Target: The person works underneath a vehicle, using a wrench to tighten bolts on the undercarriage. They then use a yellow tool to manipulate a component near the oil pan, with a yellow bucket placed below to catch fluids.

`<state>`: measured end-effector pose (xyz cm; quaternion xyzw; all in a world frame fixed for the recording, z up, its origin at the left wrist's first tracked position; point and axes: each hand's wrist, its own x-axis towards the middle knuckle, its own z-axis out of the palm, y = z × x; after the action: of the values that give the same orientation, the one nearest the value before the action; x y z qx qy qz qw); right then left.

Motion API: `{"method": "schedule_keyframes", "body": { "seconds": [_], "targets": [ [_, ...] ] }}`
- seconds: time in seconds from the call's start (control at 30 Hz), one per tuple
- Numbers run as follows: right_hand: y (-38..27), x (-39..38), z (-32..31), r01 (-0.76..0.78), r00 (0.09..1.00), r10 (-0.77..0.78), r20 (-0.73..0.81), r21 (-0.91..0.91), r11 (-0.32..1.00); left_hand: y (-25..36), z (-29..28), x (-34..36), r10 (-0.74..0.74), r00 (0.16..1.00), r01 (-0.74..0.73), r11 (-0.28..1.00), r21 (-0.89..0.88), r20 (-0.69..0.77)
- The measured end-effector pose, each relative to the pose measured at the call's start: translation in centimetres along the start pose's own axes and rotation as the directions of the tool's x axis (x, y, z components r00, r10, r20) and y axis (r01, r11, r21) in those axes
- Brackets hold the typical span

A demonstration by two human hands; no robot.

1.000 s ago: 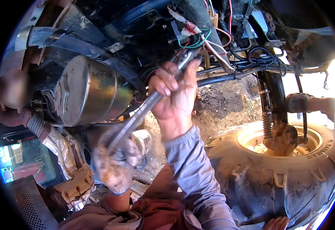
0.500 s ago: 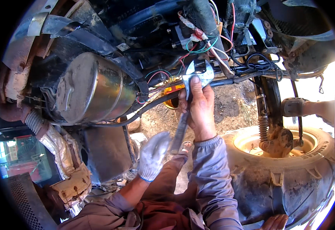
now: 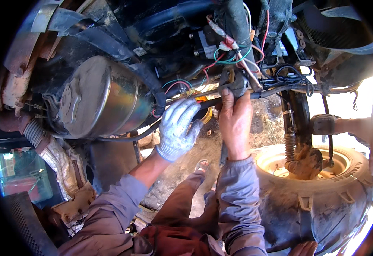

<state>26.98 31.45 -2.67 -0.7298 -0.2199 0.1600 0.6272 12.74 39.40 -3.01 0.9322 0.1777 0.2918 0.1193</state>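
Note:
My right hand (image 3: 236,123), bare, is closed around an adjustable wrench (image 3: 234,82), its thumb just below the jaw. The jaw sits among the wires and pipes under a vehicle; the handle is mostly hidden behind my hand and wrist. To its left, my left hand (image 3: 177,128), in a whitish knit glove, has its fingers bent over a black hose (image 3: 212,102). The hose runs behind both hands, so the glove's grip is partly hidden. Red, green and white wires (image 3: 233,53) hang above the wrench. Partly behind the hose is a yellow-orange round part (image 3: 207,115).
A dusty metal cylinder (image 3: 105,98) bulges at the left, near a foil-wrapped pipe (image 3: 62,166). At right stand a large tyre (image 3: 297,205) and a coil spring (image 3: 289,147). Another person's hand (image 3: 304,248) rests by the tyre; a limb (image 3: 351,126) reaches in from the right.
My gloved left hand has risen from beside the wrench handle to the black hose. My right hand has shifted slightly right, and the wrench jaw has turned and gone darker, in among the pipes.

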Motion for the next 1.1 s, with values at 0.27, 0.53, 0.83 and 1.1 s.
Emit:
{"method": "schedule_keyframes", "body": {
  "seconds": [0.27, 0.53, 0.83, 1.1],
  "targets": [
    [0.0, 0.2, 0.6, -0.046, 0.999, 0.044, 0.02, 0.134, 0.99, -0.1, -0.7, 0.3, 0.027, 0.999, -0.026, 0.999, -0.048, 0.034],
    [-2.6, -0.1, 0.2, -0.52, 0.854, 0.345, 0.389, 0.673, 0.527, -0.3, -1.1, 1.1, 0.007, 0.998, -0.003, 0.997, -0.074, 0.055],
    [-1.3, -0.4, 0.2, -0.641, 0.714, -0.157, 0.683, 0.546, -0.539, 0.0, -0.5, 1.0, 0.006, 1.0, -0.003, 0.99, -0.138, 0.019],
    [-2.2, -2.4, -0.3, -0.596, 0.791, 0.301, 0.533, 0.783, 0.18, -0.1, -0.9, 0.8, -0.03, 0.998, 0.036, 0.994, -0.105, 0.059]
  ]
}}
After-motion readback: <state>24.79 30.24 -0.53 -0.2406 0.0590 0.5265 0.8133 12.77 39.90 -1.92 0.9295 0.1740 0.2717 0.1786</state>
